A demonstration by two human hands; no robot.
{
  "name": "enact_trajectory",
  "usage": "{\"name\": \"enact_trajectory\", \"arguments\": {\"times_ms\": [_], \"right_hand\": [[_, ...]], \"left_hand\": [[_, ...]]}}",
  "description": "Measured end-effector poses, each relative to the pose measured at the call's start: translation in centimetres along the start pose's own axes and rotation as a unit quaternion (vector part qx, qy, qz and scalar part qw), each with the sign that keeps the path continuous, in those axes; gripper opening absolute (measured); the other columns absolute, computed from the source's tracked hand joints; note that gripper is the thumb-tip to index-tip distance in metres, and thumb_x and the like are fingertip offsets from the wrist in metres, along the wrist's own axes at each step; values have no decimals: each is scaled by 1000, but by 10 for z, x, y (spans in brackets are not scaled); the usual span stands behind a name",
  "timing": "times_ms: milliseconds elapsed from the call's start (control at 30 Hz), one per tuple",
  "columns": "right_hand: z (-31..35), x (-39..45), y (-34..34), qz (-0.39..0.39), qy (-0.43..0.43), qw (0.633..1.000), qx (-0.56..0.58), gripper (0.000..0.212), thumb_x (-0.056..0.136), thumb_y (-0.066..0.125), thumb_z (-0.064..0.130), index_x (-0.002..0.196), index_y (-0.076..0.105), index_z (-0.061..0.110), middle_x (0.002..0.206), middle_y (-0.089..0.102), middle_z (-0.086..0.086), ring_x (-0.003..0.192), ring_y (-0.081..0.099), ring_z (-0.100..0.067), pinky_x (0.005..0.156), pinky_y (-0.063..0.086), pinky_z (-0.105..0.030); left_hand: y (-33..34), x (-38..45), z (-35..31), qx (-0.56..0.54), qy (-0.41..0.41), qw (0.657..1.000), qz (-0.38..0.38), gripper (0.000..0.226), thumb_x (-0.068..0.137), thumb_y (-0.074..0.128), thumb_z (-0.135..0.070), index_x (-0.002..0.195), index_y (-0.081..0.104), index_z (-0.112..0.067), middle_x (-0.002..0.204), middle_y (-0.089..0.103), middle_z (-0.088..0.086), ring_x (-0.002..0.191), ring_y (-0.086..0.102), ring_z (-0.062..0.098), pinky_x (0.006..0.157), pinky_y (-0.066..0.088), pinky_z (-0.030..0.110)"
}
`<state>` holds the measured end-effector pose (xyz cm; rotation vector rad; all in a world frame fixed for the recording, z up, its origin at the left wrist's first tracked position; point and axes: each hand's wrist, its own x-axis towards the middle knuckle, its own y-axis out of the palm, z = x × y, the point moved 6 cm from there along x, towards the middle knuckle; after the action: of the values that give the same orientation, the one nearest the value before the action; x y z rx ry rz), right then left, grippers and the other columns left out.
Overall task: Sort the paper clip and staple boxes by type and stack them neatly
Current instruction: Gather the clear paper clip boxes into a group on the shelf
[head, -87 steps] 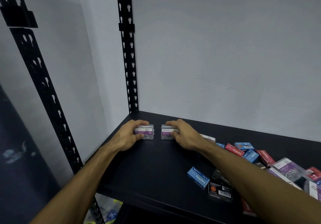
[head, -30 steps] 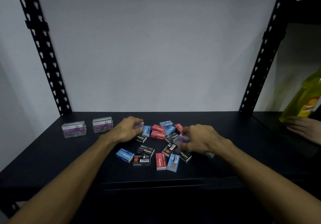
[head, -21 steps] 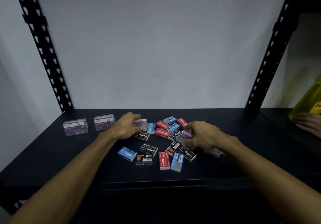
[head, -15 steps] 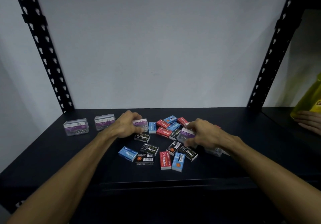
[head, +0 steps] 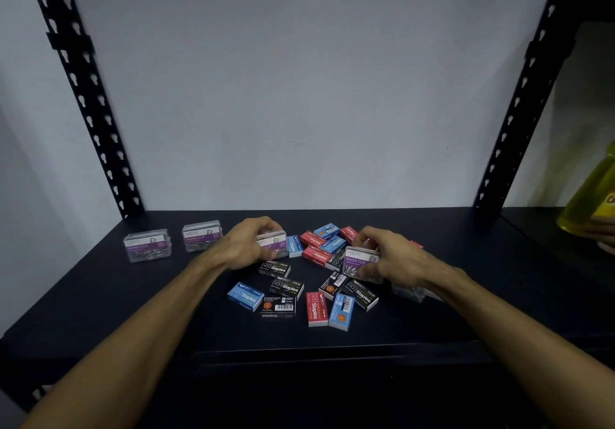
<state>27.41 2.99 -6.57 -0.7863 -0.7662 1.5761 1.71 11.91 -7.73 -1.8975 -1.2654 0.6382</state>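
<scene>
**Two clip boxes placed, two more in hand, staples still scattered**

At centre-left of the frame, two clear paper clip boxes (head: 147, 248) (head: 202, 240) sat side by side on the black shelf (head: 83, 295), near each other but apart, neither stacked. The left hand (head: 248, 245) curled over a third clip box (head: 274, 245) just right of them, fingers clamped on its top edge. The right hand (head: 391, 259), right of centre, pinched a fourth clip box (head: 357, 259), which looked lifted and tilted over the pile. Both held boxes lay with their long axis across the frame, purple labels facing the camera.

The staple boxes (head: 312, 282), blue, red and black, lay jumbled at the middle, pointing every way. Another clear box (head: 409, 292) showed partly under the right forearm. By my reckoning the sorting had barely started: no stack existed, and every staple box awaited grouping.
</scene>
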Motion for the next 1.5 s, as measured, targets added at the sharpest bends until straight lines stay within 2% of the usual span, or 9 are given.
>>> {"name": "enact_trajectory", "arguments": {"times_ms": [100,333,533,733,800,1067,1267,1400,1500], "right_hand": [[0,-1,0,4,0,1000,8,37,86,75,20,114,51,27,114,59,5,93,62,-9,68,51,-20],[3,1,-10,-25,-14,1000,3,40,86,74,17,117,51,27,113,60,6,95,61,-8,73,52,-23],[24,15,-13,-45,-48,998,11,43,85,74,17,121,53,26,113,61,5,93,62,-6,66,51,-18],[59,31,-6,-45,-76,996,25,40,85,74,15,119,54,23,108,63,3,93,65,-12,71,57,-28],[94,43,15,-18,-111,994,18,41,85,75,16,119,54,23,108,63,4,92,65,-12,77,58,-32],[141,56,39,-2,-151,988,15,43,85,74,15,123,55,20,111,62,2,97,62,-14,85,55,-34],[143,57,54,14,-155,988,24,44,85,73,14,124,55,22,112,61,5,94,60,-7,76,51,-22],[152,60,72,31,-163,986,20,44,85,73,13,124,55,23,114,61,3,96,61,-10,78,51,-23],[168,66,89,49,-173,984,21,42,85,73,12,122,56,23,113,62,3,95,61,-10,77,49,-24]], "left_hand": [[0,0,-1,-7,5,1000,5,50,82,76,-13,125,56,-27,109,61,-9,97,61,8,84,51,28],[-5,-2,-5,-38,18,999,-2,57,81,77,-13,132,55,-28,111,61,-11,96,61,5,87,52,28],[-11,-7,-14,-57,39,998,-9,58,81,78,-11,132,55,-27,115,62,-5,97,62,9,78,53,22],[-24,-21,-16,-59,48,997,-11,56,81,78,-12,131,56,-28,113,64,-5,94,64,11,78,53,24],[-46,-45,7,-56,28,997,-38,56,81,78,-12,130,57,-28,112,65,-5,94,64,12,80,53,24],[-74,-69,36,-50,18,996,-65,55,79,80,-16,128,59,-28,114,66,-9,98,64,9,81,51,20],[-77,-78,55,-61,7,996,-62,47,75,83,-13,115,66,-30,113,68,-12,96,68,13,75,58,28],[-83,-92,73,-54,-10,996,-65,45,76,82,-12,113,65,-31,100,72,-6,85,68,11,72,57,24],[-88,-101,95,-60,-20,996,-66,46,74,83,-14,111,67,-35,101,71,-10,88,69,8,79,58,28]]}}
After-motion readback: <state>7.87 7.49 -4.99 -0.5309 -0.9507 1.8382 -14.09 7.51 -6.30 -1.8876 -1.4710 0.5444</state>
